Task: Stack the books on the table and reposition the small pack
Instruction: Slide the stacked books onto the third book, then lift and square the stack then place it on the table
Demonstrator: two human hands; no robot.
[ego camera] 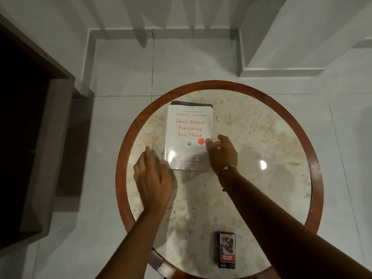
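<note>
Books: white book (188,135) lies on a dark book (191,103), far side of worktop (251,137); stacking looks done.
Pack (226,250): near edge, well apart from books, seemingly unmoved.
Hands: left (151,178) and right (221,152) spread, empty, flanking the books.

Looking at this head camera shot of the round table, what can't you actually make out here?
- Dark book under the white paperback: only a thin edge shows; the top book hides its cover.
- Small dark pack near the table's front: its label print is too small and blurred to read.
- Left hand: motion-blurred, so contact with the paperback is unclear.
- Round marble-topped table: its near rim is cut off by the bottom edge.
</note>
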